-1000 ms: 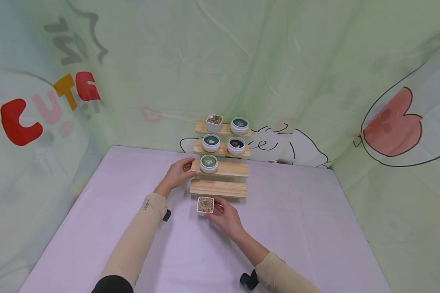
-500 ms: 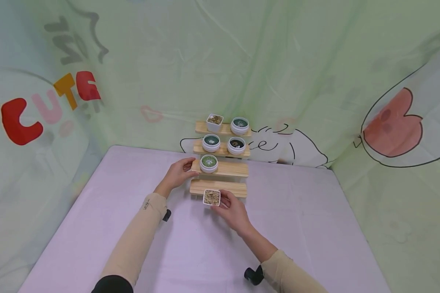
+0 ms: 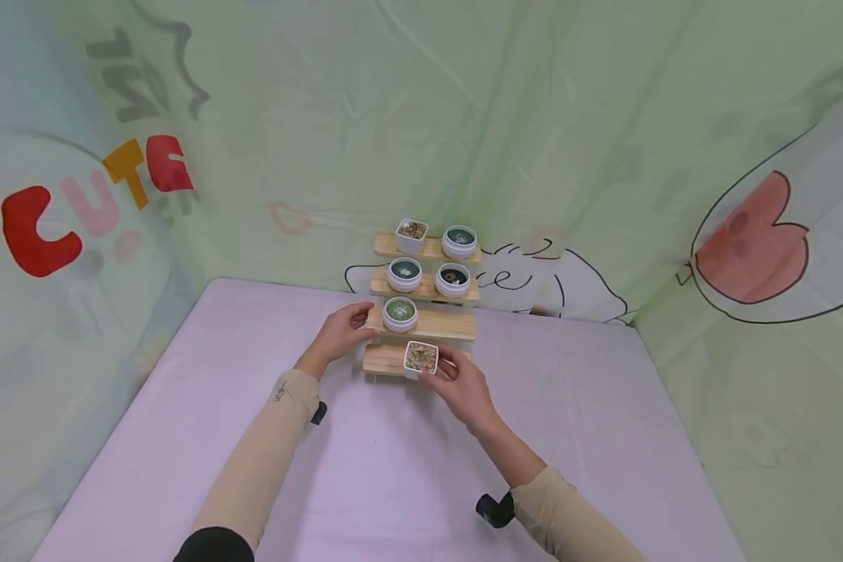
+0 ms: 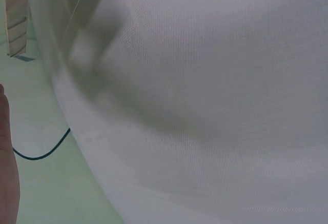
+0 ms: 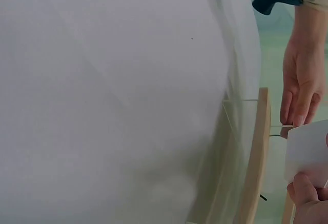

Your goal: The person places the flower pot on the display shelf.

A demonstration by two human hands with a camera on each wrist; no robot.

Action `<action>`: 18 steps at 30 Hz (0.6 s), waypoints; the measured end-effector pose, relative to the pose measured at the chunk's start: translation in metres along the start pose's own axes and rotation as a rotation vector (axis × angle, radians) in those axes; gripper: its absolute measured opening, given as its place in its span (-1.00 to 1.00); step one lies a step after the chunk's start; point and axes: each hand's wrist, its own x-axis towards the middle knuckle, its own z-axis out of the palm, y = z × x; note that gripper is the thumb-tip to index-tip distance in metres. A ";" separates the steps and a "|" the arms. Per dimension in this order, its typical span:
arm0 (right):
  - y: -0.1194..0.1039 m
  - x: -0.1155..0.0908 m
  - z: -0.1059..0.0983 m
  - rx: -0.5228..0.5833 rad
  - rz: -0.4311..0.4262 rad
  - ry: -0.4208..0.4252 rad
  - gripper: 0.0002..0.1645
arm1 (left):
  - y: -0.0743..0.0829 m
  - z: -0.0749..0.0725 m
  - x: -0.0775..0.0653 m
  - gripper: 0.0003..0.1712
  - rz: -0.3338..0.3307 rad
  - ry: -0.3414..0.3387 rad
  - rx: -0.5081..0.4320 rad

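My right hand (image 3: 462,390) holds a small square white pot (image 3: 420,357) with tan gravel-like filling, thumb and fingers at its right side. In the head view the pot overlaps the lowest plank of a four-tier wooden stand (image 3: 439,324). At the left end of the second plank from the bottom, my left hand (image 3: 337,336) grips the stand between thumb and fingers. The right wrist view shows the pot's white side (image 5: 305,155) above the right thumb, with the left hand (image 5: 302,80) beyond it. Only an edge of the left hand (image 4: 6,167) shows in the left wrist view.
On the higher tiers stand a round pot with green filling (image 3: 400,314), a blue-green one (image 3: 403,273), a dark one (image 3: 453,278), another blue-green one (image 3: 460,240) and a square gravel pot (image 3: 410,234). The stand is at the back of the cloth-covered table (image 3: 365,484), before a printed curtain (image 3: 323,117).
My right hand has carried the square pot up and to the right, from in front of the stand to over its lowest plank. The left hand has stayed at the stand's left end.
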 end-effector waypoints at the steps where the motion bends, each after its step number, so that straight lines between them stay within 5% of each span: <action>1: -0.001 0.001 -0.001 -0.004 -0.001 0.002 -0.30 | 0.000 0.000 0.000 -0.21 -0.006 -0.003 0.002; 18: -0.016 0.022 -0.023 -0.038 0.013 0.046 -0.27 | -0.001 0.000 0.001 -0.21 0.008 0.003 0.006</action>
